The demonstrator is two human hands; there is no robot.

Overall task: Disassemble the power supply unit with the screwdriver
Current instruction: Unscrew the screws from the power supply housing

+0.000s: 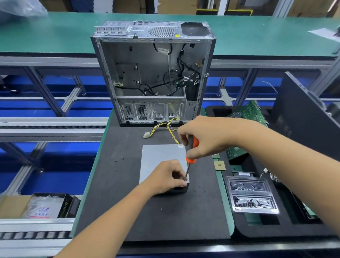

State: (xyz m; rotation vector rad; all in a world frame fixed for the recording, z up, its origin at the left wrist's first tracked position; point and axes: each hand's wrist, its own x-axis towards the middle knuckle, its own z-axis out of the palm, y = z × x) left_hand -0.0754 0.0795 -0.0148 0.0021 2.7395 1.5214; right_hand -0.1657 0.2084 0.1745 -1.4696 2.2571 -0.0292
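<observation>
Nearest you, at 6 o'clock on the dark foam mat, your left hand curls its fingers over the near right corner of the power supply unit, gripping it. Your right hand is wrapped around the orange handle of the screwdriver, which stands nearly upright with its tip down at that same corner, just beside your left fingertips. Your left hand hides the screw head, so whether the tip is seated cannot be told.

At 9 o'clock from the unit, 3 small dark screws lie loose on the mat. At 3 o'clock, a square chip rests at the mat's edge, and beyond it a clear plastic tray holds screws in 2 compartments. A green circuit board lies partly under your right forearm.

At 12 o'clock from the unit, its yellow and black cable bundle trails toward the open computer case, which stands upright at the mat's far end with loose black wires inside. Behind it runs a green conveyor bench.

At 7 o'clock, below the mat's level, a cardboard box holds plastic bags.
</observation>
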